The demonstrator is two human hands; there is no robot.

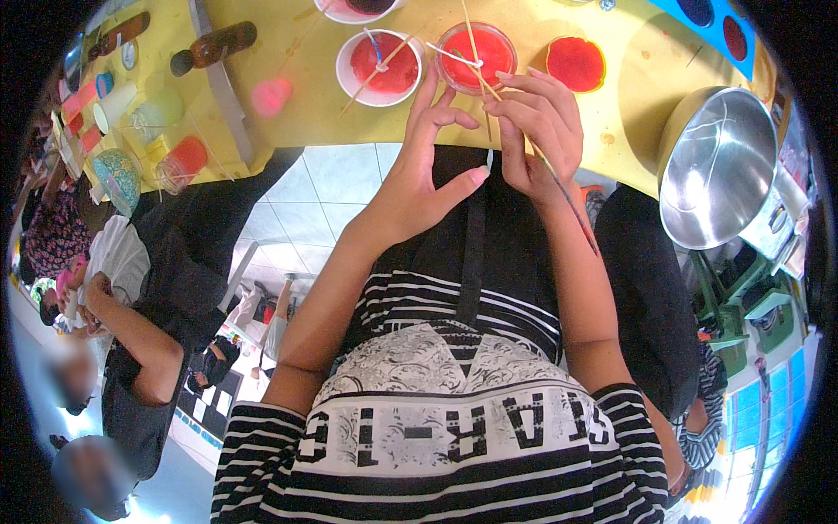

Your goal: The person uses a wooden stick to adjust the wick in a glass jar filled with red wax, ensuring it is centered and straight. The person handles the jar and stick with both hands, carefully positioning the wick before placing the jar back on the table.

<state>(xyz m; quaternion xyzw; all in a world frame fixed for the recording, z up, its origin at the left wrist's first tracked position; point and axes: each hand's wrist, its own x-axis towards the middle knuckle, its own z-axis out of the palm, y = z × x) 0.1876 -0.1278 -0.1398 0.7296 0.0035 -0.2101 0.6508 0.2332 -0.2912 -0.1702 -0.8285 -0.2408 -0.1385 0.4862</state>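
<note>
A clear round cup of red liquid (481, 56) stands at the table's edge, with a thin wooden stick (473, 33) across it and a white wick tied to the stick. My right hand (540, 128) pinches another thin stick (566, 187), dark and reddish at its lower end, over the cup's near rim. My left hand (435, 141) is at the cup's left side, fingers apart, with nothing seen in its grasp. Left of it stands a white bowl of red liquid (386, 69) with its own stick and tied wick. A flat red disc with a yellow rim (576, 63) lies to the right.
A large steel bowl (720, 167) stands at the right edge. Brown bottles (216, 47), a jar with red contents (184, 160), and a patterned bowl (118, 177) are at the left on the yellow-covered table (308, 124). A person in black (141, 386) stands at the left.
</note>
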